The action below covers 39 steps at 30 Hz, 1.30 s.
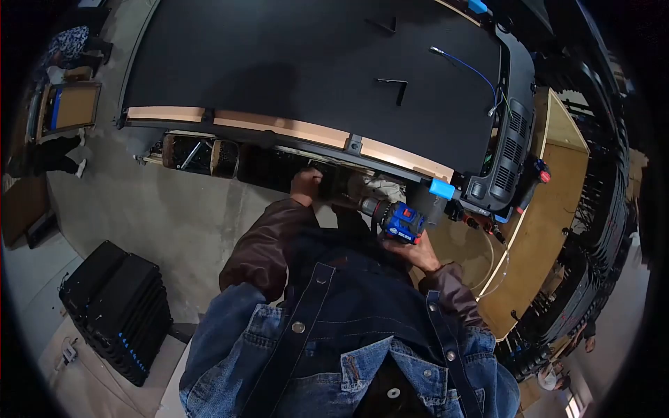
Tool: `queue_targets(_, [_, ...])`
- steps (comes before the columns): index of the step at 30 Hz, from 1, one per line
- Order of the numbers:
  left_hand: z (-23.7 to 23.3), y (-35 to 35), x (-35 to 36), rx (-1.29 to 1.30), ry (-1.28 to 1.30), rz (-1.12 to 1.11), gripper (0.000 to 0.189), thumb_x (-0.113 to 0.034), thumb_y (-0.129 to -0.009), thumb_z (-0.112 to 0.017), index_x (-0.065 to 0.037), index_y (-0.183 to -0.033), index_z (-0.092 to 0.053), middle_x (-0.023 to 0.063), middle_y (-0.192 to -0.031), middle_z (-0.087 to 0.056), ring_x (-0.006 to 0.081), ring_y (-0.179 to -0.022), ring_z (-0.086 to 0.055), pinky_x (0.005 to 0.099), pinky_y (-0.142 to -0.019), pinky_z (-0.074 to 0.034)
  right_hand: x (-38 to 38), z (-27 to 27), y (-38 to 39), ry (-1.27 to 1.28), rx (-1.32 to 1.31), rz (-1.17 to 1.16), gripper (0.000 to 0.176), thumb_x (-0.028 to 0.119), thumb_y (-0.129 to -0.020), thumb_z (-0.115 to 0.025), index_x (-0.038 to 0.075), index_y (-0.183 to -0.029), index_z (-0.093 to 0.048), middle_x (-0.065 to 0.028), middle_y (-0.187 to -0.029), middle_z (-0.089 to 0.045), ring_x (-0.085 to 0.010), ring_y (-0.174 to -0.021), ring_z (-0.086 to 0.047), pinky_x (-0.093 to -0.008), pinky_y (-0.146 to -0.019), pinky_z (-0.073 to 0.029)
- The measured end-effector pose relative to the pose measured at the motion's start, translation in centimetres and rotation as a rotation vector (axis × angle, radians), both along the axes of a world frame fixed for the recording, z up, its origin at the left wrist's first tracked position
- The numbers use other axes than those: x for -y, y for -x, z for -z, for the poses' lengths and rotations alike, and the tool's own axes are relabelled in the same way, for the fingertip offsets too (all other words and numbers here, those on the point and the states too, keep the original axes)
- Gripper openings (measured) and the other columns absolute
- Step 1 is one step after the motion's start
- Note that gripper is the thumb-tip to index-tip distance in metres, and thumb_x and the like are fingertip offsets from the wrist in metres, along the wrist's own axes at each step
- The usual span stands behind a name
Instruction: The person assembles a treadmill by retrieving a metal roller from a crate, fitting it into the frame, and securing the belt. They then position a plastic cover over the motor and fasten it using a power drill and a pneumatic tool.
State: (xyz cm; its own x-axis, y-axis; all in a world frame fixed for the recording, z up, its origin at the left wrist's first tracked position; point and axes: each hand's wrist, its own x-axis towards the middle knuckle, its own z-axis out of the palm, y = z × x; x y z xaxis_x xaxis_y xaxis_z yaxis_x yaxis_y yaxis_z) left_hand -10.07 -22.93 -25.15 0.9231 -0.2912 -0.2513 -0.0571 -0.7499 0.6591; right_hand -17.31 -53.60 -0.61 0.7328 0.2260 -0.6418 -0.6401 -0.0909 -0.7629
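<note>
My right hand (pixel 417 250) grips a blue and black cordless drill (pixel 398 221), its nose pointing left under the edge of a large black flat machine deck (pixel 313 63). My left hand (pixel 304 186) reaches under that edge and rests on a dark part inside the frame, just left of the drill tip. A pale wooden strip (pixel 279 126) runs along the deck's near edge. What the drill tip touches is hidden in shadow.
A stack of black cases (pixel 118 306) sits on the floor at lower left. A plywood panel (pixel 550 209) stands at right beside a black vented end cover (pixel 512 150). A blue cable (pixel 467 68) lies on the deck. Other people stand far left.
</note>
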Motion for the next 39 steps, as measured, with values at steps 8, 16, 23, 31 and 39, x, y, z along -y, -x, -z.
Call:
queue_targets(8, [-13.0, 0.0, 0.3, -0.922, 1.28, -0.767, 0.026, 0.005, -0.09, -0.066, -0.004, -0.114, -0.063, 0.006, -0.1, -0.067, 0.0187, -0.095, -0.068, 0.0282, -0.084, -0.058, -1.6, -4.1, -2.3, 0.145, 0.199, -0.112, 0.05, 0.004, -0.07, -0.083, 0.003, -0.115, -0.061, -0.0043, -0.102, -0.065, -0.015, -0.093, -0.062, -0.0321, -0.085, -0.052])
queue_targets(16, [-17.6, 1.0, 3.0, -0.939, 1.851, -0.567, 0.029, -0.01, -0.096, -0.064, -0.008, -0.124, -0.057, 0.0027, -0.1, -0.067, 0.0178, -0.103, -0.066, 0.027, -0.091, -0.056, -1.3, -5.5, -2.4, 0.027, 0.184, -0.074, 0.046, 0.001, -0.071, -0.08, 0.002, -0.114, -0.063, -0.0037, -0.105, -0.067, -0.0139, -0.094, -0.063, -0.0311, -0.088, -0.051])
queue_targets(23, [-19.0, 0.6, 3.8, -0.947, 1.849, -0.526, 0.027, -0.009, -0.097, -0.062, -0.007, -0.123, -0.057, 0.0038, -0.101, -0.066, 0.0181, -0.104, -0.066, 0.0271, -0.092, -0.056, -0.7, -5.7, -1.4, -0.202, 0.201, 0.072, 0.046, 0.0, -0.077, -0.078, 0.001, -0.12, -0.06, -0.0067, -0.109, -0.07, -0.0149, -0.102, -0.066, -0.0309, -0.092, -0.052])
queue_targets(31, [-22.9, -0.5, 4.9, -0.851, 1.597, -0.595, 0.026, -0.004, -0.094, -0.066, -0.004, -0.119, -0.06, 0.0061, -0.097, -0.066, 0.0201, -0.099, -0.068, 0.0287, -0.09, -0.057, 0.6, -5.4, -0.4, -0.081, 0.31, 0.033, 0.045, 0.004, -0.077, -0.078, -0.001, -0.118, -0.061, -0.0087, -0.11, -0.07, -0.0171, -0.102, -0.067, -0.031, -0.092, -0.052])
queue_targets(39, [-29.3, -4.1, 6.0, -0.639, 1.255, -0.346, 0.033, -0.004, -0.088, -0.073, 0.003, -0.118, -0.061, 0.0103, -0.096, -0.068, 0.0195, -0.089, -0.071, 0.0279, -0.081, -0.06, 1.8, -5.2, -0.5, 0.087, 0.805, -0.061, 0.045, 0.009, -0.075, -0.082, 0.001, -0.114, -0.062, -0.0072, -0.102, -0.066, -0.0167, -0.088, -0.064, -0.0322, -0.083, -0.053])
